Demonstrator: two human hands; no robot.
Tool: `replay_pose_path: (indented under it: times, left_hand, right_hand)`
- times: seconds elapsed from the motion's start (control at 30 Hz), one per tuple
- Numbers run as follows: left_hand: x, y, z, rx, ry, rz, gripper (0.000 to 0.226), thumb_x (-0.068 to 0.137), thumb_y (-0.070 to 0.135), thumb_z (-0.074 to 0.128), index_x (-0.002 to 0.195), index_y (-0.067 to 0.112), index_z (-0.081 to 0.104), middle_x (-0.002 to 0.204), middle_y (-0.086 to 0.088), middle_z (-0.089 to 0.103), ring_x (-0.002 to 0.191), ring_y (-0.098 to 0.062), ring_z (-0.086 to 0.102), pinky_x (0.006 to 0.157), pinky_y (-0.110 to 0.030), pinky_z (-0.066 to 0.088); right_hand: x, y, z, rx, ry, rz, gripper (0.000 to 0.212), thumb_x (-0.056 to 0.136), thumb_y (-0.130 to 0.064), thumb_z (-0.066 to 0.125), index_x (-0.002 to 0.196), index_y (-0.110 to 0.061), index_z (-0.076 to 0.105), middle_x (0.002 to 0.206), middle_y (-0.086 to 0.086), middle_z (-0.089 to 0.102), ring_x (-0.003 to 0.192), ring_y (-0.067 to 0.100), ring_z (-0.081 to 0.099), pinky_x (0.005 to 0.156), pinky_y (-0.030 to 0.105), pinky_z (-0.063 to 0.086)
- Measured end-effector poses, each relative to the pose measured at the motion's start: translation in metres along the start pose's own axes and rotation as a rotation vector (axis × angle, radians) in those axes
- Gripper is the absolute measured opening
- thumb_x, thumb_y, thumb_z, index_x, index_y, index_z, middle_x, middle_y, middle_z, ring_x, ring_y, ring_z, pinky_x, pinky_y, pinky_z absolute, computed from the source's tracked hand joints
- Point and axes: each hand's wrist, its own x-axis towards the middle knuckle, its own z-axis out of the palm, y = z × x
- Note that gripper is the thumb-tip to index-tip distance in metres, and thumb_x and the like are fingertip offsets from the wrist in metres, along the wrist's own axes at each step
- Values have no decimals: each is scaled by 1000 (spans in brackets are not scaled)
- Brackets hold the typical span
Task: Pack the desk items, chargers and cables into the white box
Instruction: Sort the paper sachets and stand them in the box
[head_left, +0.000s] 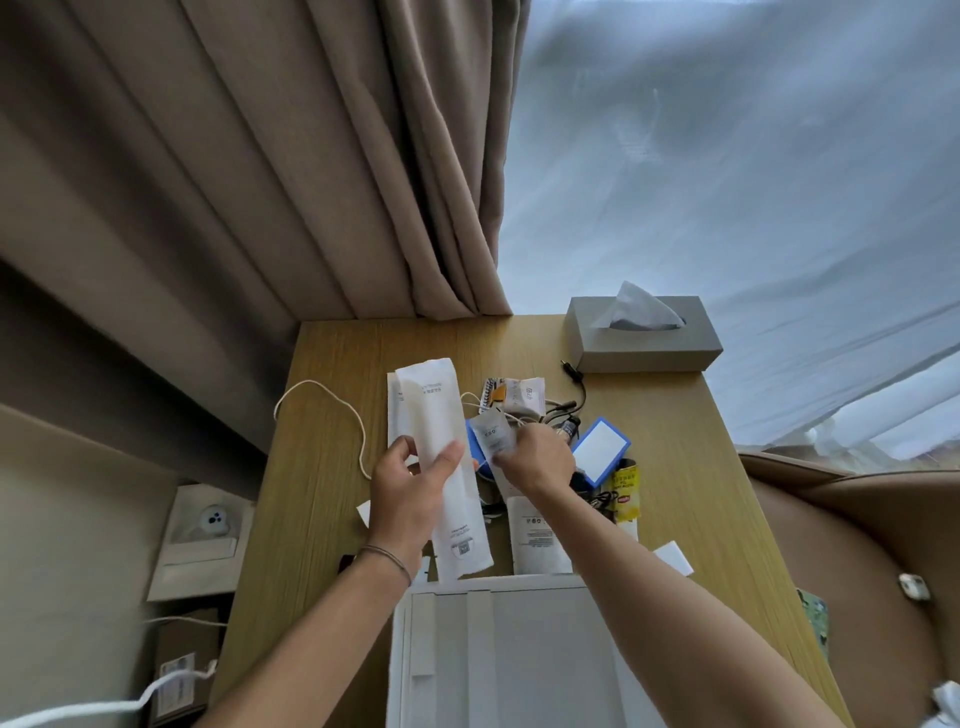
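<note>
We have both hands over the clutter at the middle of the counter (332, 467), and the step in hand looks like gathering flat packets to drop into the white box (519, 649), which sits open at the near edge, just below our forearms. Our left hand (410, 493) has its grip closed on the long white sleeve (447, 467), thumb on top and fingers curled under its left edge; the sleeve lies slanted, its lower end almost reaching the box rim. Our right hand (535, 462) pinches a small clear sachet (496, 434) between thumb and fingertips, lifted slightly over a blue item that is mostly hidden. To do this well, we judge it best to lift the sleeve flat rather than bend it, and lay it along the length of the box so it takes the floor and leaves room above. The sachet is light and slippery, so we should keep the pinch firm and place it, not toss it. Cables remain: a white cable (332, 410) loops to the left, and a black cable (574, 384) trails toward the tissue box (644, 343). We would coil those before packing, since loose loops can snag the blue-framed card (600, 449), the yellow packet (626, 491) and the white pouch (535, 540) nearby.
</note>
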Motion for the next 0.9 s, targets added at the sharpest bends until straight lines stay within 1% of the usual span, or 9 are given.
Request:
replay_pose_path:
  times: [0.1, 0.23, 0.33, 0.43, 0.5, 0.57, 0.73, 0.83, 0.9]
  left_hand:
    - [-3, 1, -5, -17, -5, -37, 28, 85, 32, 77, 100, 13, 63, 81, 2, 76, 73, -15, 73, 62, -34, 59]
    - [-7, 3, -8, -69, -14, -52, 22, 89, 30, 73, 100, 16, 60, 78, -4, 77, 69, -18, 73, 61, -33, 59]
    - [-12, 6, -8, -84, -30, -62, 16, 93, 28, 67, 104, 17, 63, 87, -10, 76, 77, -25, 73, 71, -41, 60]
    - [-21, 9, -10, -105, -56, -72, 9, 97, 24, 62, 102, 18, 67, 88, -7, 76, 78, -23, 72, 70, -37, 59]
    - [-27, 10, -14, -93, -73, -81, 9, 98, 23, 60, 103, 21, 67, 90, -5, 75, 83, -23, 71, 74, -39, 58]
    - [-35, 10, -19, -75, -93, -82, 9, 98, 21, 59, 103, 22, 67, 90, -3, 75, 84, -23, 70, 76, -40, 57]
    - [-61, 10, -30, -69, -111, -70, 8, 98, 20, 59, 102, 20, 66, 84, 1, 75, 79, -19, 69, 71, -37, 57]
    - [-77, 3, -36, -78, -105, -89, 11, 98, 18, 59, 105, 20, 66, 93, -5, 74, 87, -25, 69, 81, -43, 57]
    - [-89, -5, -39, -78, -94, -96, 12, 98, 16, 59, 100, 24, 67, 91, -2, 75, 88, -24, 70, 83, -43, 57]
  right_hand:
    - [1, -4, -6, 141, 13, 13, 19, 84, -37, 72, 89, -18, 69, 84, -3, 66, 79, 18, 64, 59, 30, 52]
    - [-3, -6, -22, 352, 48, -8, 19, 92, -29, 69, 80, -20, 57, 85, -2, 65, 80, 18, 62, 59, 27, 46]
    - [-12, -9, -42, 495, 106, -41, 17, 92, -26, 71, 88, -17, 58, 95, -1, 68, 85, 17, 65, 64, 29, 52]
    - [-26, -13, -65, 686, 178, -84, 17, 93, -24, 71, 102, -19, 58, 95, 0, 74, 82, 10, 70, 64, 30, 55]
    - [-36, -18, -82, 762, 235, -138, 25, 94, -19, 69, 115, -24, 57, 91, -4, 73, 77, 1, 69, 63, 26, 55]
    - [-49, -23, -98, 799, 266, -189, 36, 95, -16, 67, 127, -27, 55, 92, -4, 70, 78, 1, 68, 63, 21, 56]
    - [-87, -27, -130, 947, 162, -301, 31, 96, -2, 60, 122, -18, 61, 100, 2, 71, 80, 2, 71, 62, 17, 56]
    - [-113, -17, -132, 978, 44, -288, 27, 92, 2, 61, 112, -13, 70, 103, 2, 75, 86, 11, 71, 70, 21, 56]
    - [-130, -7, -128, 968, -27, -281, 28, 89, 3, 62, 102, -19, 73, 98, -3, 77, 87, 10, 70, 74, 25, 55]
